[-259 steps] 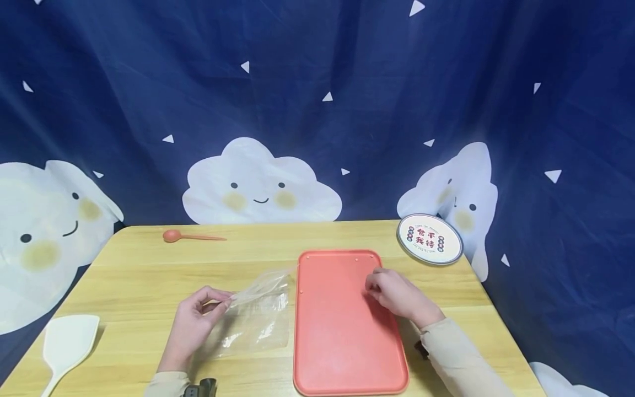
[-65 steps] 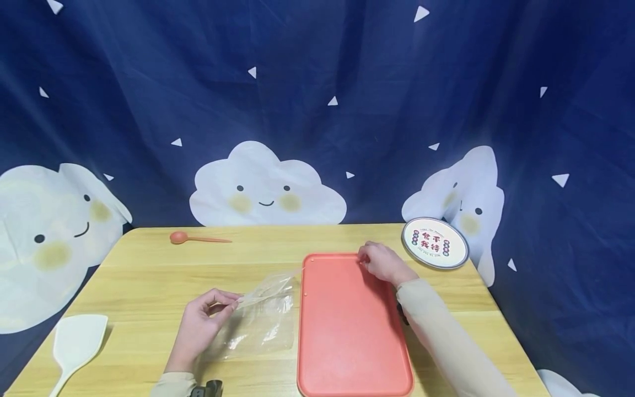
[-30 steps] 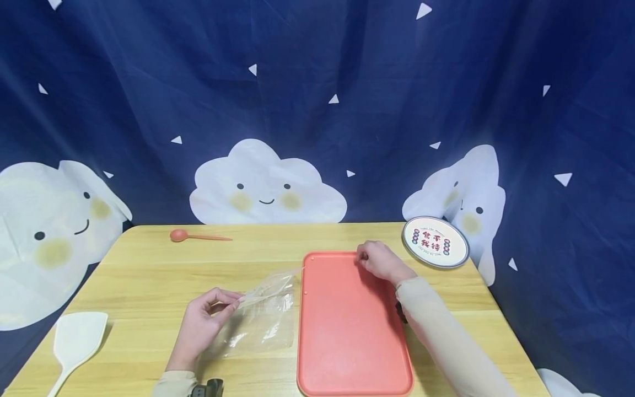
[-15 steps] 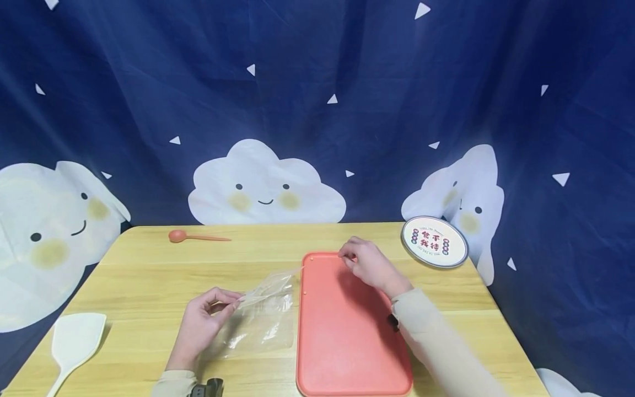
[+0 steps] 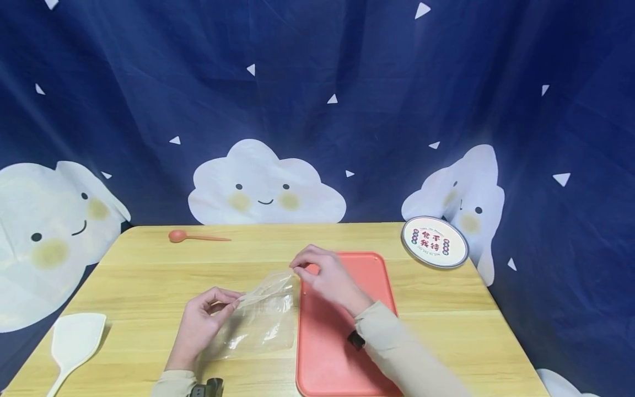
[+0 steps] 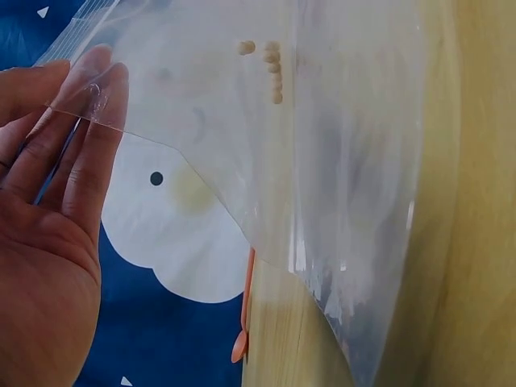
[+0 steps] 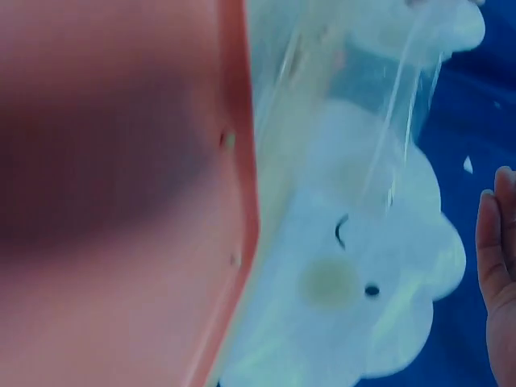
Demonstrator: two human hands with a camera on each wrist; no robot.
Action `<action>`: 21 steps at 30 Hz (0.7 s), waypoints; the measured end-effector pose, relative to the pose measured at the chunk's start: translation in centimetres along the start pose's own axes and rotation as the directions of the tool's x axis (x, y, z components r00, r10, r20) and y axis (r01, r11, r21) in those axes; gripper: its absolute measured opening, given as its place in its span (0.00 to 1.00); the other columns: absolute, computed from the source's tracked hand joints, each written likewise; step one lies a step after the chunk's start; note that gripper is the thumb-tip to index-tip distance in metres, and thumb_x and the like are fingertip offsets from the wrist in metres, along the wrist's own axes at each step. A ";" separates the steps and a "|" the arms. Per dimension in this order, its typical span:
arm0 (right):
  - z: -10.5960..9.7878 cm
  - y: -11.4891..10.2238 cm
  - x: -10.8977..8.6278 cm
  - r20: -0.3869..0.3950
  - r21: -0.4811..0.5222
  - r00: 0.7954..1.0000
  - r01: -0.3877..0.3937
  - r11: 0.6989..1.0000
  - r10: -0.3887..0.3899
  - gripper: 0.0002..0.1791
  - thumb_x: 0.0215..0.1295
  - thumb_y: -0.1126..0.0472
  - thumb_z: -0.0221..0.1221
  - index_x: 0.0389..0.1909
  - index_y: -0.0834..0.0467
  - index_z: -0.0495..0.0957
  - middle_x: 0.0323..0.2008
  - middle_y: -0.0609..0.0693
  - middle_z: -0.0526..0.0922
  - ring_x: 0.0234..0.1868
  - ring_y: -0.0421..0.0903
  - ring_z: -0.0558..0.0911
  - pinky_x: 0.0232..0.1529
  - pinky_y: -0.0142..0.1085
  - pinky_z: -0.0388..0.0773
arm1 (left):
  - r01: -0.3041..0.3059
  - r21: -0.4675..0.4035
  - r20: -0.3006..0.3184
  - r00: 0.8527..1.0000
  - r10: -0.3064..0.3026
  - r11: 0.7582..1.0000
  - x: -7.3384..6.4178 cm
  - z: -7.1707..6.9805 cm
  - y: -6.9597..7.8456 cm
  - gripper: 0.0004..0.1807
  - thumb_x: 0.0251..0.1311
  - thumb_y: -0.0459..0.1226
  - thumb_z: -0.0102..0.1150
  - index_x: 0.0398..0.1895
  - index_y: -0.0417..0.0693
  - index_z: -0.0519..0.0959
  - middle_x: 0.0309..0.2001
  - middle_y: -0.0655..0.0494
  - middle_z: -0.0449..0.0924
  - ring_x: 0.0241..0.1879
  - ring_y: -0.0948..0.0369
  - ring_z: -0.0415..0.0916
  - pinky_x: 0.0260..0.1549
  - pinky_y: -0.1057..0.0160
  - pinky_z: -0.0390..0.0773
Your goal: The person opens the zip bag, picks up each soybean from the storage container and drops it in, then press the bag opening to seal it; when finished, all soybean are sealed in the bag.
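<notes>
My left hand [image 5: 200, 325] pinches the mouth edge of a clear zip bag [image 5: 270, 325], whose body lies on the table. Inside it, in the left wrist view, sit several small beige soybeans [image 6: 276, 72]. My right hand [image 5: 329, 275] has thumb and fingertips together at the bag's far top corner, above the left edge of a red tray [image 5: 317, 358]. Any soybean between those fingertips is hidden. One soybean [image 5: 305, 294] lies along the tray's left edge, another soybean [image 5: 375, 258] near its far right corner.
A white spatula [image 5: 76, 336] lies at the left of the wooden table. At the back left is an orange spoon [image 5: 177, 236], and at the back right an oval plate with red lettering [image 5: 435, 241]. A dark blue cloud-print curtain [image 5: 297, 121] hangs behind.
My right hand picked at the tray's far edge, then moved left to the bag's mouth. One soybean seen earlier at that edge is gone. My left hand keeps its pinch on the bag.
</notes>
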State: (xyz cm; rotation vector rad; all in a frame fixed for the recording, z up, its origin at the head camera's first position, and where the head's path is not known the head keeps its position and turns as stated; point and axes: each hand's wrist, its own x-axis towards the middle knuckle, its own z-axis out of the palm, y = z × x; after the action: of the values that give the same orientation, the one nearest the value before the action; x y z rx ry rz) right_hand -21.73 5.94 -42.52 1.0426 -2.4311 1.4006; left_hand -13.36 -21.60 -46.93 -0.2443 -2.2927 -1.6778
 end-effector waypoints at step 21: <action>4.9 -0.4 1.2 0.215 -0.131 0.977 0.031 0.991 -0.002 0.05 0.66 0.63 0.63 0.40 0.53 0.84 0.40 0.38 0.80 0.43 0.33 0.77 0.49 0.25 0.75 | 0.024 -0.030 -0.007 1.000 -0.024 0.999 -0.1 0.0 0.1 0.11 0.52 0.19 0.66 0.26 0.42 0.79 0.37 0.46 0.85 0.40 0.58 0.83 0.42 0.65 0.84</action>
State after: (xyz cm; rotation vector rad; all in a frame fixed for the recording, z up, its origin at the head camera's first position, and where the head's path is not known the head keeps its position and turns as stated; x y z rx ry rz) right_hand -21.36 1.27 -44.40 1.2359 -2.6155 1.1543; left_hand -13.24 -21.58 -46.89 -0.2175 -2.2759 -1.7225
